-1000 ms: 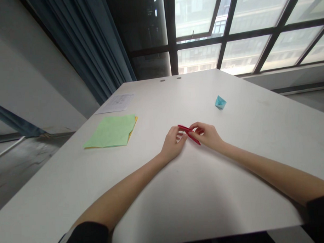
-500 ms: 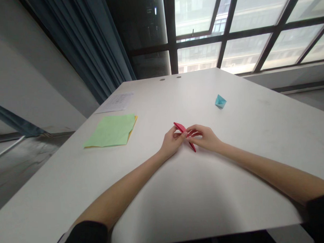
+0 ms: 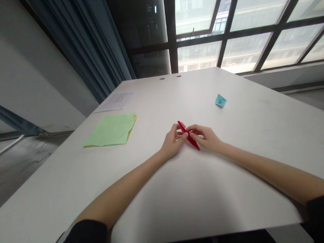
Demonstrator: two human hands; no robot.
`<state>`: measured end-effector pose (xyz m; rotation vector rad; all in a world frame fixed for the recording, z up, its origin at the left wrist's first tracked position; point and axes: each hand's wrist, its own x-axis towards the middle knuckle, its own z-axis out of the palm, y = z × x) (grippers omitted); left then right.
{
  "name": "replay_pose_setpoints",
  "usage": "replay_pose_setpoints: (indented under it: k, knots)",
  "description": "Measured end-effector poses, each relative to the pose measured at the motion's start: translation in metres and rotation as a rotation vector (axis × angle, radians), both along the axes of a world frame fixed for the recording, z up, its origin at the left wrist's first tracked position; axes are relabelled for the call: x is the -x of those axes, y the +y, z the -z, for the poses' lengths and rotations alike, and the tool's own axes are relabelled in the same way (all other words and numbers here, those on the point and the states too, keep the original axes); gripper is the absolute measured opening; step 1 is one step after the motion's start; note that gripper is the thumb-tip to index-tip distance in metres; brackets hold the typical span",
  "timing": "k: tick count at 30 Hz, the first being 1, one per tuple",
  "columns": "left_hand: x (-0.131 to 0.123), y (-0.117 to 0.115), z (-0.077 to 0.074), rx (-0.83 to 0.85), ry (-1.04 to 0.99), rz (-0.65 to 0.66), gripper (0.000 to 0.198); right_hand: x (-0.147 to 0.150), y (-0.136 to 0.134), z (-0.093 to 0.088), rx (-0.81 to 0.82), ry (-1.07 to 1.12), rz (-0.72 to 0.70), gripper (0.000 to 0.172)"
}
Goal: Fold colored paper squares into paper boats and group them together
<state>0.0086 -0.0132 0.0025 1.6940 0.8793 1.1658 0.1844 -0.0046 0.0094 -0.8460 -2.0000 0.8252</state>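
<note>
A folded red paper (image 3: 194,143), long and pointed at both ends, is held slantwise between my two hands just above the table. My left hand (image 3: 173,139) pinches its middle from the left, thumb on the near side. From the right, my right hand (image 3: 205,137) grips the same middle part with thumb and fingers. Both hands are closed on the paper, and the fingertips behind it are partly hidden. Beyond my right hand, a small folded blue paper piece (image 3: 220,101) rests on the table.
On the white table (image 3: 164,192), green paper sheets (image 3: 110,129) lie at the left with a yellow sheet (image 3: 132,128) showing beneath. Behind them is a printed white sheet (image 3: 117,101). A blue curtain (image 3: 95,42) and windows stand past the table's far edge.
The red paper has turned slightly in my fingers and shifted a little to the right, showing more of its near end. My hands stay almost in place.
</note>
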Motion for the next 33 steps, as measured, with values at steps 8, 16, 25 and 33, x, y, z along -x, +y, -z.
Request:
replay_pose_setpoints:
  k: [8, 16, 25, 33]
  knots:
    - [-0.009, -0.002, -0.001, -0.004, -0.067, -0.051, 0.024, 0.003, -0.006, 0.001, -0.302, -0.172, 0.105, 0.039]
    - [-0.015, -0.003, 0.0, -0.009, -0.06, -0.084, 0.032, 0.009, -0.005, -0.002, -0.307, -0.172, 0.213, 0.038]
    - [-0.017, -0.005, -0.007, -0.056, 0.118, -0.23, 0.029, 0.014, -0.004, -0.005, -0.313, -0.199, 0.262, 0.036]
    - [-0.018, -0.005, -0.012, -0.085, 0.182, -0.329, 0.031, 0.015, 0.0, -0.001, -0.31, -0.183, 0.25, 0.042]
